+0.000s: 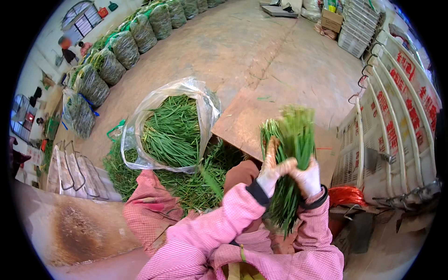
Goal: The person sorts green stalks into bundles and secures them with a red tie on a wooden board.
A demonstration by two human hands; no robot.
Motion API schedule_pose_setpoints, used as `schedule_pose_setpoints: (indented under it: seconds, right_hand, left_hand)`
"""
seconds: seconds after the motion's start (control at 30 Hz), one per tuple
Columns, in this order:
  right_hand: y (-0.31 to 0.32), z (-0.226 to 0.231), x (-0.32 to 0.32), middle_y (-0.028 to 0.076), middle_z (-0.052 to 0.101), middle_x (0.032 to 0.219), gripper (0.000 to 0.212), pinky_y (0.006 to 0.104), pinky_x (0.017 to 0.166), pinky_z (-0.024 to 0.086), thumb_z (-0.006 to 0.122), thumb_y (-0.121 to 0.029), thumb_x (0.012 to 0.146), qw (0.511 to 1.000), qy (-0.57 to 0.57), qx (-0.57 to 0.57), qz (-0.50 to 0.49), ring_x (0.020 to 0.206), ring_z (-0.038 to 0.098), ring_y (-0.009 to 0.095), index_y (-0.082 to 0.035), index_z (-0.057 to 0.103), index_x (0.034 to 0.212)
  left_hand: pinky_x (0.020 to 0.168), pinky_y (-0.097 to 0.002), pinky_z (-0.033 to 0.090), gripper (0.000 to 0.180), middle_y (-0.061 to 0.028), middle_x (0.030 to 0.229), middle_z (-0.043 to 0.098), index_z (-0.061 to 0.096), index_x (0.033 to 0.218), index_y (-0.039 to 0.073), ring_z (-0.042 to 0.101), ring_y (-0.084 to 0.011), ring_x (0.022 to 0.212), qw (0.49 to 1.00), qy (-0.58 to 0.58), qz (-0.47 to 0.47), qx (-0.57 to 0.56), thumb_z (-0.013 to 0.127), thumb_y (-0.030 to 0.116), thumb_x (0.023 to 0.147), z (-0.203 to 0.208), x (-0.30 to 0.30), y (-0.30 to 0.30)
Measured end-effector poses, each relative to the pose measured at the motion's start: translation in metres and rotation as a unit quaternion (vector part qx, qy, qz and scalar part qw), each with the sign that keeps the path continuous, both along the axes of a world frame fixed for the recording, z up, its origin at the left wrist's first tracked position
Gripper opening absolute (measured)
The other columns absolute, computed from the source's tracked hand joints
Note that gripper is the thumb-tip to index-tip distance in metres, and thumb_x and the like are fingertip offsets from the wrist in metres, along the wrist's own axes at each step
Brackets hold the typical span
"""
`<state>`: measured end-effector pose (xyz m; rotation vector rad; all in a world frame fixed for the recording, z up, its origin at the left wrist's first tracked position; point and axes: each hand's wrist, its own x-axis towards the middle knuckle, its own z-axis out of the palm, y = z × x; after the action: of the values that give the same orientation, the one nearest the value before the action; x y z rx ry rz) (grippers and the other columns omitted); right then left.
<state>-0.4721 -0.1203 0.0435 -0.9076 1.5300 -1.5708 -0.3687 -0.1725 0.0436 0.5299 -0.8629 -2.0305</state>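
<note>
Both my hands are in pale, stained gloves and close together in front of my lap. My right hand [306,178] grips a thick bunch of chives [298,140], its pale cut ends up and its green leaves hanging toward my lap. The bunch's top is blurred by motion. My left hand [274,163] is closed against the bunch's left side, with its thumb reaching toward my right hand. More chive stalks [268,128] stand up behind its fingers; whether they belong to the same bunch I cannot tell. Under the hands lies a brown board [238,119].
Left of the board, a clear plastic bag [130,144] holds loose chives [172,130], with more greens [186,193] heaped below it. White crates [387,126] stand at the right beside a red tie bundle [347,196]. Filled bags [123,49] line the far left, near other people [70,53].
</note>
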Motion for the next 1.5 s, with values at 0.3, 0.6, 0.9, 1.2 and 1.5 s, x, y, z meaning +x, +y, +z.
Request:
schedule_pose_setpoints:
  seconds: [0.3, 0.6, 0.9, 1.2, 1.5]
  right_hand:
    - [-0.061, -0.114, -0.08, 0.021, 0.051, 0.099, 0.073, 0.033, 0.075, 0.044, 0.07, -0.016, 0.057, 0.904, 0.333, 0.249, -0.097, 0.087, 0.054, 0.033, 0.005, 0.032, 0.116]
    - [-0.05, -0.125, -0.072, 0.021, 0.041, 0.113, 0.083, 0.0434, 0.078, 0.039, 0.06, -0.033, 0.066, 0.793, 0.501, 0.344, -0.037, 0.1, 0.044, 0.031, 0.004, 0.017, 0.127]
    - [-0.082, -0.157, -0.17, 0.029, 0.055, 0.076, 0.061, 0.0467, 0.065, 0.043, 0.037, -0.045, 0.082, 0.845, 0.377, 0.362, -0.115, 0.07, 0.053, 0.044, 0.012, 0.043, 0.102]
    - [-0.074, -0.169, -0.108, 0.024, 0.057, 0.074, 0.042, 0.0398, 0.064, 0.043, 0.035, -0.031, 0.087, 0.984, -0.015, 0.062, -0.168, 0.07, 0.055, 0.038, 0.006, 0.054, 0.086]
    - [-0.06, -0.166, -0.14, 0.024, 0.056, 0.088, 0.037, 0.0395, 0.071, 0.042, 0.038, -0.025, 0.086, 0.858, 0.39, 0.274, -0.189, 0.081, 0.055, 0.036, 0.004, 0.049, 0.105]
  left_hand:
    - [0.101, -0.0337, 0.014, 0.101, -0.0289, 0.129, 0.019, 0.015, 0.125, -0.011, 0.017, -0.0349, 0.123, 0.827, -0.546, 0.131, 0.039, 0.059, 0.057, 0.063, -0.14, -0.078, -0.053]
    - [0.096, -0.0456, 0.019, 0.109, -0.0245, 0.125, 0.026, 0.013, 0.126, -0.008, 0.026, -0.0373, 0.115, 0.73, -0.666, 0.001, -0.152, 0.062, 0.06, 0.056, -0.126, -0.111, -0.048]
    - [0.096, -0.0414, 0.02, 0.102, -0.026, 0.123, 0.03, 0.016, 0.124, -0.01, 0.029, -0.0354, 0.115, 0.746, -0.633, 0.072, -0.193, 0.062, 0.054, 0.06, -0.136, -0.123, -0.043]
    - [0.097, -0.0402, 0.019, 0.091, -0.0314, 0.124, 0.021, 0.007, 0.124, -0.012, 0.023, -0.0412, 0.116, 0.823, -0.497, 0.128, -0.244, 0.057, 0.042, 0.072, -0.177, -0.129, -0.028]
    - [0.096, -0.0319, 0.024, 0.076, -0.0161, 0.125, 0.033, 0.009, 0.128, -0.005, 0.033, -0.0247, 0.113, 0.945, -0.316, 0.069, -0.048, 0.054, 0.032, 0.079, -0.171, -0.104, -0.01]
